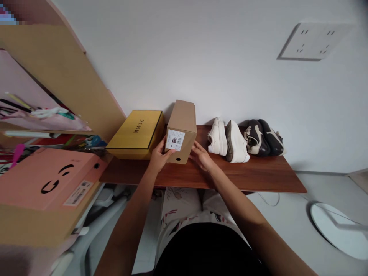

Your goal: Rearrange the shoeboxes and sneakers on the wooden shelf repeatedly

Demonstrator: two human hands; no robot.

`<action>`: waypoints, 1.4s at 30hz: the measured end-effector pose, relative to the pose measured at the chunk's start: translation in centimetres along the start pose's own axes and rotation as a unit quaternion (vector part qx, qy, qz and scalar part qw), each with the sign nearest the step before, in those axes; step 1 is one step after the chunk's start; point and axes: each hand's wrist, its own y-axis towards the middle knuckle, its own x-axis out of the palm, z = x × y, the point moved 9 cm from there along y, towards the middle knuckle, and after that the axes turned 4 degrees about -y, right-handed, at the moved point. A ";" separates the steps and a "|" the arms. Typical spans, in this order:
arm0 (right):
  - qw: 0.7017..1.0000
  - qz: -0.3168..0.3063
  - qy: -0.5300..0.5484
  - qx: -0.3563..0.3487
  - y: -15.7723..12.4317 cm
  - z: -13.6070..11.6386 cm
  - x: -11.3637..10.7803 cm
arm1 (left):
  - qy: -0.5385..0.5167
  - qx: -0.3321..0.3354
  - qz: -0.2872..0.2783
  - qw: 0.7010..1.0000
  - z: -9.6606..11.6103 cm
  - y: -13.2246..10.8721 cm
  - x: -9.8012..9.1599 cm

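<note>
— Over the wooden shelf [264,174], cardboard shoebox [181,122] with long axis toward the wall [201,57]?
— Yes; clasped at the near left edge by left hand [160,156], with right hand [202,157] half-open opposite, touch unclear

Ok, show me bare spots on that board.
Bare: on the wooden board, in front of the black shoes and the yellow box. Crowded: the middle, where left hand and right hand flank the cardboard box beside white shoes.

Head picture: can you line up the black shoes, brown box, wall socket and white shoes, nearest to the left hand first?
1. Brown box, touching the left hand.
2. White shoes, right of the box.
3. Black shoes, right of the white ones.
4. Wall socket, upper right.
</note>
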 end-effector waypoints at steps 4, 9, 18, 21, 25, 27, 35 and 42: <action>0.999 -0.022 -0.024 0.040 -0.8 -3.0 0.7 | -0.017 -0.033 -0.014 0.999 -0.5 -0.6 0.5; 0.996 -0.021 -0.061 0.057 -1.8 -4.8 1.2 | -0.024 -0.039 -0.018 0.999 -1.0 -1.2 1.2; 0.997 0.023 -0.045 0.061 -2.1 -3.1 -0.5 | -0.036 -0.026 -0.017 0.999 -1.5 -1.7 0.9; 0.998 0.023 -0.036 0.055 -2.2 -3.4 -0.8 | -0.048 -0.034 0.020 0.998 -2.3 -1.6 0.4; 0.999 0.039 -0.016 0.013 -2.6 -4.8 -1.6 | -0.085 -0.104 0.090 0.987 -4.8 -1.9 -0.6; 0.999 0.049 -0.011 -0.008 -2.9 -5.6 -2.3 | -0.123 -0.162 0.090 0.975 -6.1 -2.3 -0.5; 0.996 0.076 -0.028 -0.048 -3.3 -5.6 -4.7 | -0.187 -0.257 0.020 0.948 -5.3 -2.9 1.0; 0.995 0.080 -0.032 -0.059 -2.9 -5.6 -4.4 | -0.128 -0.186 0.106 0.968 -1.2 -1.3 -1.2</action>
